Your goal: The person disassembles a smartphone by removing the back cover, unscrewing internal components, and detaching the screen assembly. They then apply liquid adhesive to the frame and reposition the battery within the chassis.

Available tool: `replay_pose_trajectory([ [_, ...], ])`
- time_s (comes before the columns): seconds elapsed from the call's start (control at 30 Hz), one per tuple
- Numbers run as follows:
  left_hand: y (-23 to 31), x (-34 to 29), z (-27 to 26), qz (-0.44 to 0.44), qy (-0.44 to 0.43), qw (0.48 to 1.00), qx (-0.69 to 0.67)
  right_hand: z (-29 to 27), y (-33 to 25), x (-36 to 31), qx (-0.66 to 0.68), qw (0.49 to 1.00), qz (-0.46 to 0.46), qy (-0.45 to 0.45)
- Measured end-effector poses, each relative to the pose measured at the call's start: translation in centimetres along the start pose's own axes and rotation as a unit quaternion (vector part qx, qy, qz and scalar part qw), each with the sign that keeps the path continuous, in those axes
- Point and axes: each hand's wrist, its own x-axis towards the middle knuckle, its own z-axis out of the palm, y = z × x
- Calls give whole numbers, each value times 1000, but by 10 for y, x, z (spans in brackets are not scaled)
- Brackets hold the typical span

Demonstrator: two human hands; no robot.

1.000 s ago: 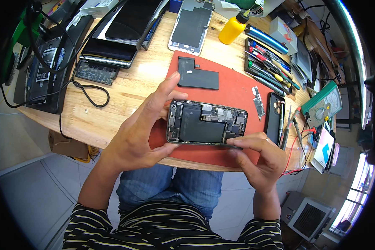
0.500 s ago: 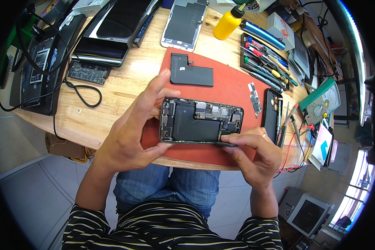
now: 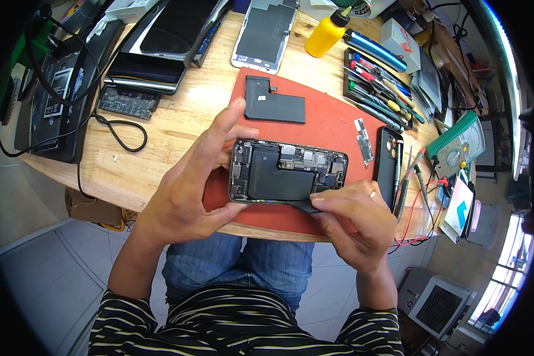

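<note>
An opened smartphone point(image 3: 282, 181), its inside facing up, is held over the red mat point(image 3: 332, 130). My left hand point(image 3: 187, 193) grips its left end between thumb and fingers. A black L-shaped battery and metal-covered boards show within the frame. My right hand point(image 3: 359, 222) is at the phone's near right edge, thumb and fingers pinching a thin dark flat piece point(image 3: 302, 206) against that edge; most of the piece is hidden by the fingers. Beyond the phone a second L-shaped battery point(image 3: 279, 108) lies on the mat.
A detached phone screen point(image 3: 262, 41) and a yellow bottle point(image 3: 325, 37) stand at the back. A tool tray point(image 3: 377, 89), a metal shield plate point(image 3: 362, 142), a dark phone case point(image 3: 386, 157) and a green multimeter point(image 3: 457, 139) are on the right. Stacked devices point(image 3: 160, 53) and cables fill the left.
My right hand has slid left along the phone's near edge, and the dark flat piece now tilts downward from it. My left hand keeps its grip on the phone.
</note>
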Motion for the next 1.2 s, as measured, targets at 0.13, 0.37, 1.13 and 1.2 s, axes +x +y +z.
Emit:
replay_pose_trajectory([
  [0.13,-1,0,0,9,1,1000,-1,3,-4,4,-19,1000,-16,1],
  [0.37,-1,0,-1,4,3,1000,3,4,-6,5,-29,999,-20,-2],
  [1.13,10,0,-5,-5,-1,993,118,11,-7,-3,-79,995,-66,5],
  [1.2,13,0,-6,-17,-4,991,130,12,-7,-3,-83,994,-72,13],
])
